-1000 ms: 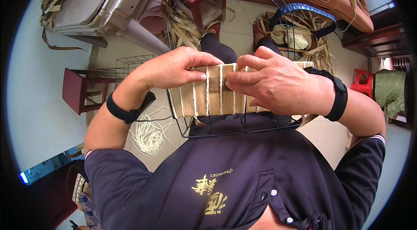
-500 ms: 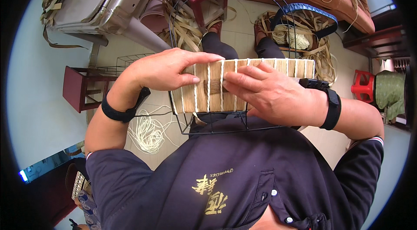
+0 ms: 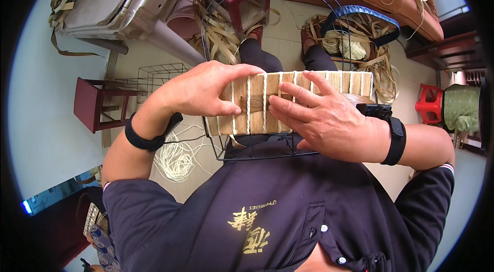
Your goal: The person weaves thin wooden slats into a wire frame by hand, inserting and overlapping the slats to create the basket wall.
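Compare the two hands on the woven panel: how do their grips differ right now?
The left hand curls over the top left edge of the woven panel, fingers bent and wrapped onto it; the right hand lies flatter on the front, fingers stretched out pointing left. The left hand sits at the panel's end; the right hand covers its middle. Both touch the panel, and both wrists carry black bands.
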A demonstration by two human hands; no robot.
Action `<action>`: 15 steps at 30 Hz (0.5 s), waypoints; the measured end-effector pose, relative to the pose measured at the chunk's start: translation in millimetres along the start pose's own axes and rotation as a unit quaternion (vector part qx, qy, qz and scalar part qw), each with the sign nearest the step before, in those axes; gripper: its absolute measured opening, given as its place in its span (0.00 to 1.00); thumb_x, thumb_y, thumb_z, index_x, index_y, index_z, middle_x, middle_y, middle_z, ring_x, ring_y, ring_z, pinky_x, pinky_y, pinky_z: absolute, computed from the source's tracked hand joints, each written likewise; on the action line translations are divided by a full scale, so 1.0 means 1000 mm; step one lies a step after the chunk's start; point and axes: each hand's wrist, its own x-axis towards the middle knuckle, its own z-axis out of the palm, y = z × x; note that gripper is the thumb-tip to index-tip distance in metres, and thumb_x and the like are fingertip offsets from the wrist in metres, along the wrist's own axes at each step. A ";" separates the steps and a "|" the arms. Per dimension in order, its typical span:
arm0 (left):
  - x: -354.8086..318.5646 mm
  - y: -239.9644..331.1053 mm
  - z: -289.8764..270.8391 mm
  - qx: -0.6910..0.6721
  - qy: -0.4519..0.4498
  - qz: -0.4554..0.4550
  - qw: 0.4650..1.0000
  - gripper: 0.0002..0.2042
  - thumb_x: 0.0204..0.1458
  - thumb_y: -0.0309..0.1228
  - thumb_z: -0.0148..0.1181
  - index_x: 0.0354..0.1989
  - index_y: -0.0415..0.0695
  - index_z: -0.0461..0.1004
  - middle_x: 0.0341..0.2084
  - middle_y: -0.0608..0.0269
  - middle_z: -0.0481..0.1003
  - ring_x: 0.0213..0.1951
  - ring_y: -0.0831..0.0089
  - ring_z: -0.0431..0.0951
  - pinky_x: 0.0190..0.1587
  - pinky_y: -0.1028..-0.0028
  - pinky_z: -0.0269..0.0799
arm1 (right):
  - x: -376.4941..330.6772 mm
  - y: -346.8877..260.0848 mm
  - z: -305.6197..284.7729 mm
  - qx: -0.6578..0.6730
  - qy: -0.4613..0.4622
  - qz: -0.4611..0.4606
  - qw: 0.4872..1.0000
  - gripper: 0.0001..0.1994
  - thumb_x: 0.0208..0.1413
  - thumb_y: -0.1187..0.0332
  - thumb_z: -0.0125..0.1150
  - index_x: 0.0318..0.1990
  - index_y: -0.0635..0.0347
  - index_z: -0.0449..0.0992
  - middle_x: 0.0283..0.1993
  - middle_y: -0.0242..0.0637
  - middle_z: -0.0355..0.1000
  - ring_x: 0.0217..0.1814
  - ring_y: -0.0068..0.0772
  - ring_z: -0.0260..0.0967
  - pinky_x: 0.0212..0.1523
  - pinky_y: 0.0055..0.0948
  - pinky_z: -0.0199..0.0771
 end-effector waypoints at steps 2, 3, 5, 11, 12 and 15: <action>-0.001 0.000 0.001 0.010 0.004 0.002 1.000 0.36 0.45 0.27 0.69 0.67 0.46 0.66 0.40 0.45 0.81 0.43 0.47 0.83 0.46 0.58 0.78 | 0.000 0.001 0.001 -0.004 0.001 0.000 1.000 0.43 0.43 0.48 0.75 0.68 0.56 0.71 0.72 0.34 0.62 0.78 0.41 0.54 0.77 0.58 0.48; -0.001 0.000 0.001 0.020 0.008 0.004 1.000 0.36 0.44 0.26 0.68 0.67 0.45 0.66 0.40 0.45 0.81 0.43 0.47 0.83 0.46 0.58 0.78 | -0.001 0.002 0.004 0.002 0.028 -0.007 1.000 0.36 0.47 0.51 0.71 0.63 0.58 0.74 0.70 0.34 0.63 0.76 0.41 0.54 0.75 0.58 0.51; -0.001 0.000 -0.003 0.008 -0.007 0.011 1.000 0.37 0.44 0.25 0.67 0.68 0.45 0.65 0.40 0.44 0.81 0.43 0.47 0.83 0.47 0.58 0.79 | 0.001 0.002 0.010 0.006 0.057 -0.013 0.998 0.29 0.50 0.54 0.67 0.59 0.59 0.78 0.67 0.35 0.65 0.75 0.41 0.55 0.74 0.58 0.53; -0.006 -0.010 -0.013 -0.011 -0.041 0.032 0.999 0.38 0.43 0.23 0.63 0.70 0.45 0.64 0.43 0.45 0.81 0.44 0.46 0.83 0.48 0.57 0.79 | 0.010 -0.005 0.010 -0.011 0.068 -0.016 0.998 0.29 0.50 0.54 0.68 0.57 0.60 0.78 0.68 0.36 0.64 0.74 0.42 0.55 0.68 0.55 0.58; -0.007 -0.011 -0.015 -0.015 -0.049 0.030 0.998 0.38 0.44 0.23 0.64 0.70 0.45 0.64 0.44 0.45 0.81 0.45 0.46 0.82 0.48 0.57 0.79 | 0.008 -0.002 0.007 0.003 0.067 -0.025 0.997 0.29 0.48 0.54 0.71 0.56 0.60 0.79 0.65 0.35 0.66 0.73 0.41 0.56 0.65 0.49 0.61; -0.005 -0.009 -0.011 -0.017 -0.035 0.028 0.999 0.35 0.47 0.21 0.64 0.68 0.45 0.66 0.45 0.47 0.81 0.47 0.46 0.82 0.50 0.58 0.78 | 0.011 0.002 -0.006 0.092 0.079 -0.011 0.993 0.29 0.46 0.54 0.73 0.55 0.60 0.79 0.62 0.34 0.68 0.71 0.39 0.58 0.63 0.45 0.62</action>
